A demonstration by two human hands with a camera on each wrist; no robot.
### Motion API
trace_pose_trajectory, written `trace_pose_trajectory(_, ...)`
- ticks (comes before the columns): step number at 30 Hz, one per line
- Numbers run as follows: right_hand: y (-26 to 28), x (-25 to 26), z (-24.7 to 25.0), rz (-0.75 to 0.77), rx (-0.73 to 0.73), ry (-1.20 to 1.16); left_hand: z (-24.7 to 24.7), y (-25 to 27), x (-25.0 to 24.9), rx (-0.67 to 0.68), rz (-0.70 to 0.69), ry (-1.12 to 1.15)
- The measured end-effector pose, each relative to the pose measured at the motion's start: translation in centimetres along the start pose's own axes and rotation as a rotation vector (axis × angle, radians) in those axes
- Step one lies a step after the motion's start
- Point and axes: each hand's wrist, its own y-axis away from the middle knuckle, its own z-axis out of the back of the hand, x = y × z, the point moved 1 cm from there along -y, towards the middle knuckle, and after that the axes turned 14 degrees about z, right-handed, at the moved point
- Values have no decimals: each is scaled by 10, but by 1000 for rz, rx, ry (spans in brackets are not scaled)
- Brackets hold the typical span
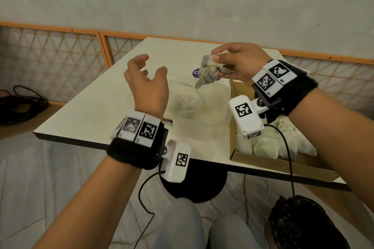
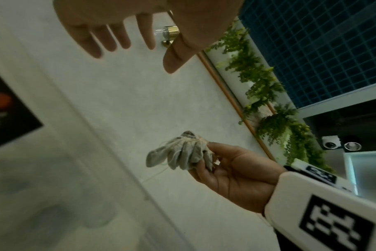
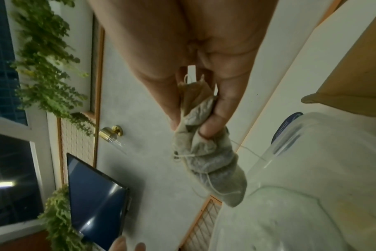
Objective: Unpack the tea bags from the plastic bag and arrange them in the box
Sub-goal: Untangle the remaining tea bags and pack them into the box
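Note:
My right hand [image 1: 219, 63] is raised above the table's far side and pinches a bunch of grey tea bags [image 1: 208, 74] tangled in their strings. The right wrist view shows thumb and fingers closed round the bunch of tea bags [image 3: 206, 152]. The left hand [image 1: 153, 66] hovers open to its left, fingers spread, holding nothing. Under both hands a clear plastic bag [image 1: 186, 103] lies crumpled on the cream table [image 1: 97, 111]. A cardboard box [image 1: 263, 159] stands at the table's right front corner with several pale tea bags [image 1: 273, 143] inside, partly hidden by my right wrist.
A purple sticker [image 1: 197, 72] shows behind the held bunch. An orange lattice fence [image 1: 60, 54] runs behind the table, with black cables [image 1: 22, 103] on the floor at left. A dark bag [image 1: 299, 222] sits by my knees, under the table's front edge.

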Motion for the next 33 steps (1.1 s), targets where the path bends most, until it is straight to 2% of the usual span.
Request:
trace_pose_trajectory(2,5,6,8,-25,16,-55,2,13,0,84,35,91)
trace_pose_trajectory(7,25,20,30,-50,79,-106,-18,47,10,425,490,262)
trace_pose_trajectory(11,46,33,48,-58,129,-136,-42,67,14,624,729,379)
trace_pose_trajectory(15,75,34,65,-110,285,-105,-68,94,20,922,1013,523)
trace_pose_trajectory(17,90,24,70,-168,356,-94,-80,107,29,1100,1094,533)
trace_pose_trajectory(18,97,18,72,-183,370,-69,-85,112,34,1148,1131,545)
trace_pose_trajectory(20,106,8,80,-153,358,59,-94,119,44,1163,1219,589)
trace_pose_trajectory(22,112,0,89,-101,326,182,-101,123,51,1123,1294,620)
trace_pose_trajectory(28,124,-26,107,-5,235,274,-125,118,70,977,1228,525)
trace_pose_trajectory(33,133,-36,114,86,161,272,-134,116,78,914,1249,534)
